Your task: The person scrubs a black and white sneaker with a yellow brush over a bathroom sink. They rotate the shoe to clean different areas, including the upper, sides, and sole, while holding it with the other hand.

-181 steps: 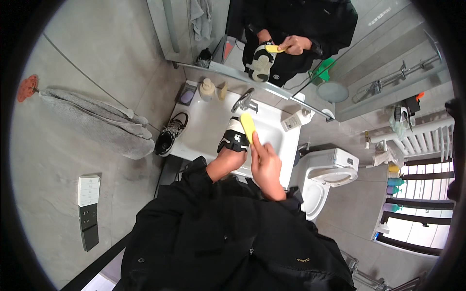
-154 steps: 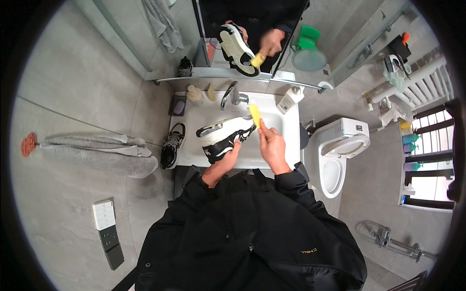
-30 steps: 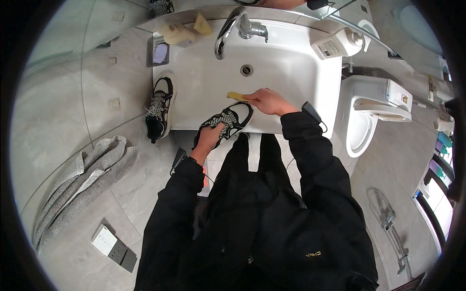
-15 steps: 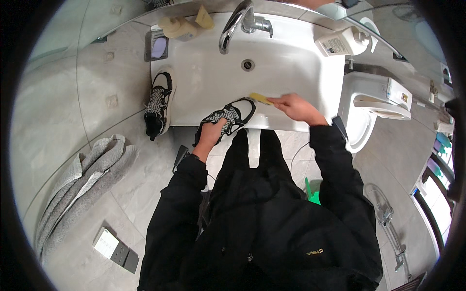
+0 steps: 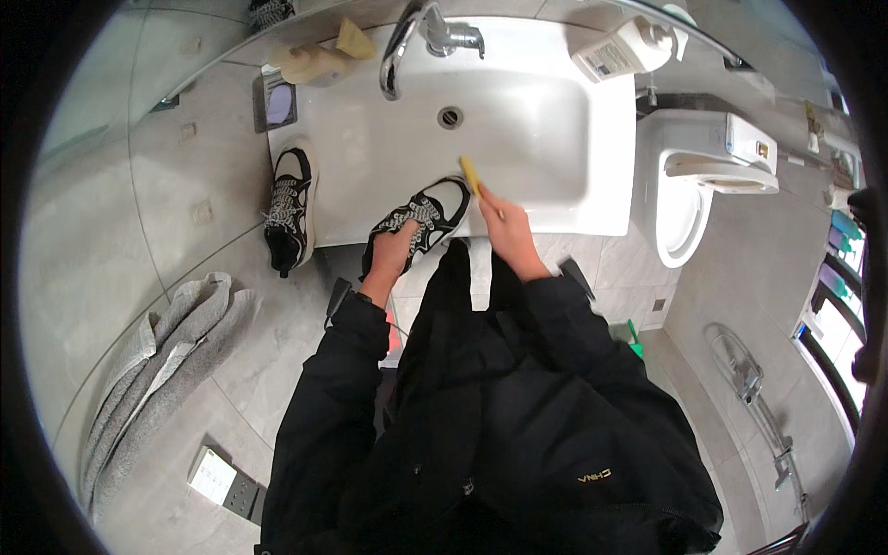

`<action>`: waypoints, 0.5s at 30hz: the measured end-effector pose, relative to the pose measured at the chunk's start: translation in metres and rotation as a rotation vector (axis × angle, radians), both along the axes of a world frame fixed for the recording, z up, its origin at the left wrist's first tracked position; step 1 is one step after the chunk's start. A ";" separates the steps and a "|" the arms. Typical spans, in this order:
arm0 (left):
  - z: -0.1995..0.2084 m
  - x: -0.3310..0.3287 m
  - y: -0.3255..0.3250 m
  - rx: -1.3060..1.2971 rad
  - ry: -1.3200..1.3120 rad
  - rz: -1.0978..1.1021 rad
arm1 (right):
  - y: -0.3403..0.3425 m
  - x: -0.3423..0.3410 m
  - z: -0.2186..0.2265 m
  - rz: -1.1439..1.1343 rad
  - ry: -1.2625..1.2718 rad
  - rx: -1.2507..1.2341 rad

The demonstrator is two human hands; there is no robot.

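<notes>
My left hand [image 5: 391,250] is closed around the heel end of a black and white sneaker [image 5: 448,196] with patterned laces, held over the front rim of the white sink [image 5: 592,222]. My right hand [image 5: 507,233] grips a slim yellow brush [image 5: 470,174], its handle mostly hidden in my fingers. The brush's yellow end stands upright right beside the sneaker's toe; whether it touches is hard to tell. A matching sneaker [image 5: 292,202] lies on the sink's left edge, toe toward the back.
A chrome tap [image 5: 400,57] arches over the basin. Behind at left are a soap dish with purple soap [image 5: 279,104], a beige bottle [image 5: 308,63] and a yellow wedge [image 5: 354,40]. A white pump bottle [image 5: 615,54] stands back right, a toilet [image 5: 683,231] beyond. Left hangs a grey towel [image 5: 176,361].
My right hand has come left and closer to my body, turning the brush from nearly level to upright by the toe. My left hand still holds the sneaker. The whole view has shifted slightly.
</notes>
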State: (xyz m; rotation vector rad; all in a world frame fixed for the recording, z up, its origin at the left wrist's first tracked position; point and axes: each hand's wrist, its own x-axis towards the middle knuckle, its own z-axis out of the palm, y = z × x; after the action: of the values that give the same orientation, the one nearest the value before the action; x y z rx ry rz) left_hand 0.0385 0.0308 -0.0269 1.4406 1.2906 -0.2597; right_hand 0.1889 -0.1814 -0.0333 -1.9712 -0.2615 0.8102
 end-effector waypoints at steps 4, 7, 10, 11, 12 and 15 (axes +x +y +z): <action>0.001 -0.001 -0.003 0.038 0.010 0.072 | 0.012 -0.035 -0.007 -0.173 -0.091 0.026; -0.005 -0.003 -0.003 -0.088 -0.018 0.109 | 0.012 -0.065 0.000 -0.260 0.010 -0.031; -0.011 -0.004 -0.001 -0.112 0.023 0.113 | 0.021 -0.072 0.005 -0.248 -0.225 0.001; -0.013 -0.004 -0.001 -0.129 0.037 0.127 | 0.026 -0.074 0.008 -0.315 -0.148 0.073; -0.014 -0.004 0.000 -0.142 0.077 0.148 | 0.034 -0.068 0.008 -0.391 -0.104 0.176; -0.015 -0.003 -0.002 -0.086 -0.007 0.136 | 0.042 -0.084 0.012 -0.375 -0.181 0.011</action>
State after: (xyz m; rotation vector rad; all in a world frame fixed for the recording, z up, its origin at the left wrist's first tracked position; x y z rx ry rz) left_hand 0.0353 0.0286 -0.0419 1.2739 1.3496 -0.2165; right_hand 0.1049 -0.1391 -0.0218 -2.0031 0.0020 0.3887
